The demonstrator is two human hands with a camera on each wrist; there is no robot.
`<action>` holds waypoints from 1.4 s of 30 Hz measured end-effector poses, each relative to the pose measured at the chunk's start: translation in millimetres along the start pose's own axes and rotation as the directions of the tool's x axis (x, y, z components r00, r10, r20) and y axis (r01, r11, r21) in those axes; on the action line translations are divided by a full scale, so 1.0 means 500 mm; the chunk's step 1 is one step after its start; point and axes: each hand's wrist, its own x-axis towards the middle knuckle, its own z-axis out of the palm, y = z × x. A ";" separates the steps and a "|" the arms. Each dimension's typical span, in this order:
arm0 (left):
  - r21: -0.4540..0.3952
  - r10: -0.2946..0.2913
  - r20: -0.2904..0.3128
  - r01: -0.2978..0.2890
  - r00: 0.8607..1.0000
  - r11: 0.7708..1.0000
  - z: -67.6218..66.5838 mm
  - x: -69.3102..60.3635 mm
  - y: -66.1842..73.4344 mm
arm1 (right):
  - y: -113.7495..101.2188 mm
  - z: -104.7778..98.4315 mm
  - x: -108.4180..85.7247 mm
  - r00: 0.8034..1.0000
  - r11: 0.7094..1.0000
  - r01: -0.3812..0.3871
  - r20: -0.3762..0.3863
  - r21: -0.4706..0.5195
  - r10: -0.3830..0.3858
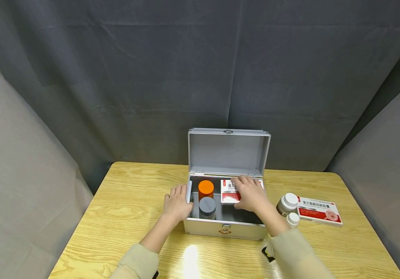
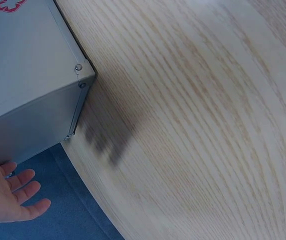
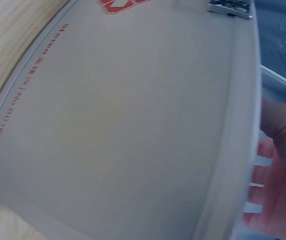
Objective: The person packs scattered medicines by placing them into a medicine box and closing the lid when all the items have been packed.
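Observation:
An aluminium first-aid case [image 1: 225, 230] stands on the table with its lid [image 1: 225, 153] raised. My right hand [image 1: 252, 195] reaches inside and grips a white-and-red medicine box [image 1: 229, 192], which it partly covers. The right wrist view has this hand [image 3: 285, 175] mostly hidden behind the case front [image 3: 123, 115]. At the left rim rests my left hand [image 1: 178, 204], its thumb over the edge. In the left wrist view its fingers [image 2: 25, 190] extend loosely beside the case [image 2: 28, 60]. An orange-capped bottle [image 1: 206, 188] and a grey-capped bottle [image 1: 207, 207] stand upright inside, on the left.
Right of the case, two white-capped bottles, a larger one [image 1: 288, 203] and a smaller one [image 1: 293, 219], stand on the wooden table [image 1: 133, 201]. Another red-and-white medicine box [image 1: 319, 210] lies flat beside them. Dark curtain [image 1: 151, 77] hangs behind, with light cloth [image 1: 18, 174] on the left.

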 end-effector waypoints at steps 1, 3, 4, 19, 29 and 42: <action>-0.002 0.000 0.000 0.000 1.000 1.000 0.000 0.000 0.000 | 0.001 0.002 0.000 1.000 1.000 -0.001 0.006 -0.003 0.001; -0.004 -0.001 0.001 0.001 1.000 1.000 0.000 0.000 0.001 | 0.003 0.007 0.001 1.000 1.000 0.003 0.013 -0.007 -0.002; -0.005 -0.002 0.000 0.002 1.000 1.000 0.000 -0.001 0.001 | 0.003 0.008 0.001 1.000 1.000 0.003 0.016 -0.008 -0.003; -0.004 -0.011 0.005 0.011 1.000 1.000 -0.002 -0.001 0.002 | -0.005 0.021 0.017 0.999 1.000 0.027 0.040 -0.005 -0.026; -0.006 -0.010 0.006 0.010 1.000 1.000 -0.004 -0.002 0.004 | 0.003 0.039 0.015 0.997 1.000 0.016 0.075 0.021 -0.018; -0.007 -0.007 -0.001 0.007 1.000 1.000 0.003 0.001 0.001 | 0.020 0.072 0.022 0.990 0.998 0.051 0.133 -0.026 -0.047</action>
